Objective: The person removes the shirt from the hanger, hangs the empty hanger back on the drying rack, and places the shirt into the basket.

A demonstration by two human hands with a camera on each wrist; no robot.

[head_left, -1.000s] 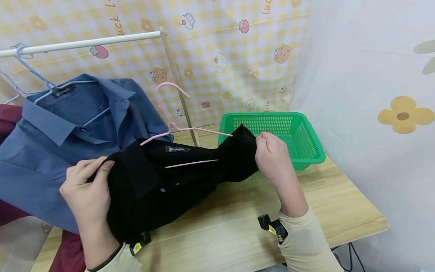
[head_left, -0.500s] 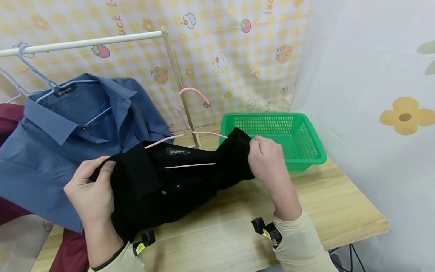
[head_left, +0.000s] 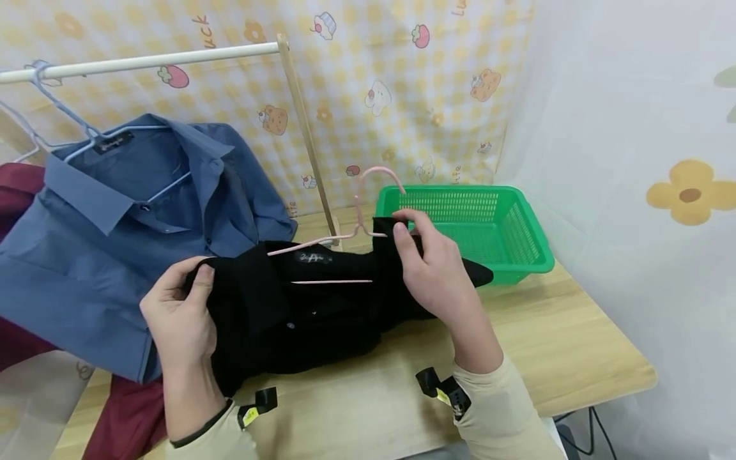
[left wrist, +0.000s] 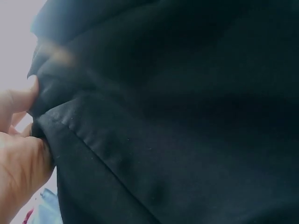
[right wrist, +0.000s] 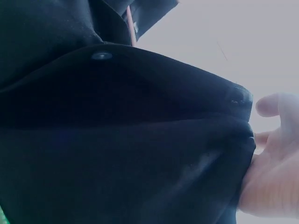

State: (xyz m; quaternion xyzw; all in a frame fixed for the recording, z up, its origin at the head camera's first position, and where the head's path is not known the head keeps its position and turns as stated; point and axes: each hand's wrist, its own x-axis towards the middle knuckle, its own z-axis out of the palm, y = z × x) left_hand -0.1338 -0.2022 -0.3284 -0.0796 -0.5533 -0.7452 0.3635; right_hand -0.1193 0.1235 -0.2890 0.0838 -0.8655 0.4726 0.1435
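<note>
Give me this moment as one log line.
left hand: pinches black shirt | right hand: at opposite side | pink hanger: partly inside shirt, hook off rail

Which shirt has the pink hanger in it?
The black shirt, between left hand and right hand. The blue shirt, on a blue hanger, partly hides the maroon shirt.

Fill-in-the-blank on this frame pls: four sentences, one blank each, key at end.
The hanger inside the black shirt is coloured ____.
The left hand pinches the black shirt between its fingers and ____.
The hand nearer the plastic basket is the person's ____ one.
The shirt hanging in front of the maroon garment is coloured ____.

Missing words: pink; thumb; right; blue.
</note>
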